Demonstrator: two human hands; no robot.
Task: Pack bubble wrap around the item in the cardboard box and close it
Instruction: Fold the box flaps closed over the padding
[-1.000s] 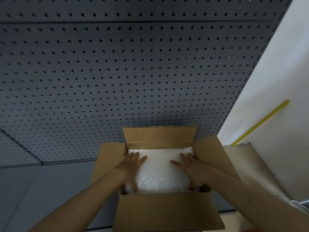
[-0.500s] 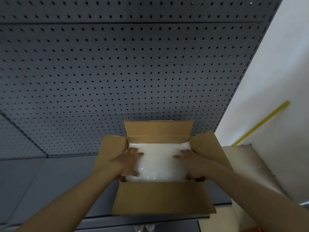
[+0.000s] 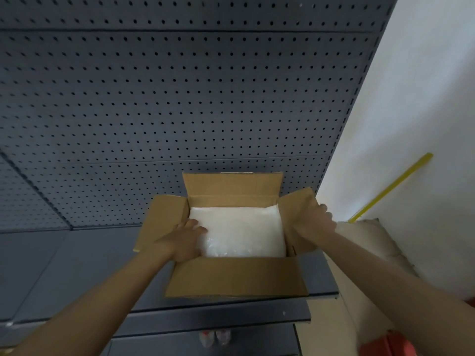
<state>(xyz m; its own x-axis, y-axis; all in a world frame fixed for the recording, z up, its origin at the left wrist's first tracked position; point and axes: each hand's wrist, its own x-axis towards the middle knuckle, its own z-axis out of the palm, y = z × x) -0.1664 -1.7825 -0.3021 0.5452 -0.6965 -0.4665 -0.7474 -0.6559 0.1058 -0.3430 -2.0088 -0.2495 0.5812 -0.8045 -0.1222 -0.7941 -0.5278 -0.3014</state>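
On the dark grey metal shelf [image 3: 77, 265], against a perforated grey pegboard panel [image 3: 180, 111], a brown corrugated cardboard box [image 3: 236, 276] is sitting with all four flaps standing open. White, crinkled bubble wrap [image 3: 239, 229] is filling the box interior wall to wall, hiding the item beneath it. The left hand [image 3: 183, 241] is lying on the left part of the wrap, fingers loosely extended and pressing down, gripping nothing. The right hand [image 3: 314, 222] is curling its fingers over the outer edge of the right side flap [image 3: 295, 204], gripping that flap. A yellow strip [image 3: 390, 187] is leaning along the smooth white wall [image 3: 411, 98] at right, above a beige padded object [image 3: 365, 240].
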